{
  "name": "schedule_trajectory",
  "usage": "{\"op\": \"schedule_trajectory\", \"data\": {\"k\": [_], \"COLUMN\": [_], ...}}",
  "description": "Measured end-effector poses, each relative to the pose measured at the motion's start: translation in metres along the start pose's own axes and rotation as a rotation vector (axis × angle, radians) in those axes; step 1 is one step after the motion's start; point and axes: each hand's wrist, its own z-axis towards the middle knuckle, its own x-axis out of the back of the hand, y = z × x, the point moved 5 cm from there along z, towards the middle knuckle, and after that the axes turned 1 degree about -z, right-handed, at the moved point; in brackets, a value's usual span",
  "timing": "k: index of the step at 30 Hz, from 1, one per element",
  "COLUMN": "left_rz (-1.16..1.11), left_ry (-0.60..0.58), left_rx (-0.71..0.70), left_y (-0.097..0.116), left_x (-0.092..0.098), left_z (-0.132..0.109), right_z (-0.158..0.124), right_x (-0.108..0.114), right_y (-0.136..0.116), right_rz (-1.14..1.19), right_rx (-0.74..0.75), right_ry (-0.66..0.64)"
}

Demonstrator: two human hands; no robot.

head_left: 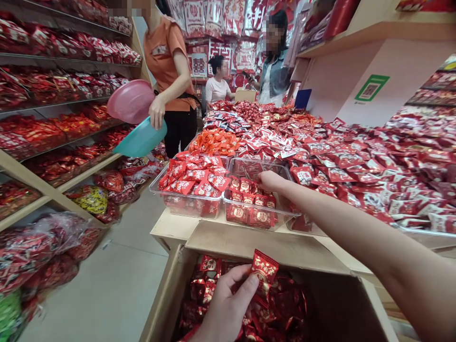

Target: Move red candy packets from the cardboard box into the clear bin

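Observation:
Between the thumb and fingers of my left hand (230,301) is a red candy packet (264,270) with gold print. The hand is over an open cardboard box (263,242) that holds many loose red packets (204,289). My right hand (271,182) reaches into a clear plastic bin (285,219) on the table in front. Its fingers are curled down at the red packets (245,197) in that bin. What they grip, if anything, is hidden. The back part of the bin shows bare plastic.
Left of that bin stands another clear bin (188,204) of red packets. Heaped packets (342,152) cover the table behind and to the right. A person in orange (167,61) carries pink and teal basins (142,137). Packed shelves (67,102) line the left.

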Motion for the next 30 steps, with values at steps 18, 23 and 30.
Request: {"op": "schedule_trajectory", "data": {"k": [18, 23, 30], "left_rz": [0.090, 0.127, 0.183], "left_ry": [-0.041, -0.066, -0.060], "left_rx": [-0.279, -0.299, -0.267], "left_y": [0.012, 0.008, 0.007], "left_x": [0.000, -0.001, 0.001], "left_z": [0.002, -0.001, 0.000], "right_z": [-0.222, -0.227, -0.141], "right_x": [-0.012, 0.003, 0.106], "right_y": [-0.082, -0.074, 0.008], "right_rz": [1.249, 1.179, 0.414], "right_rx": [-0.041, 0.012, -0.187], "right_ry": [0.038, 0.172, 0.501]}}
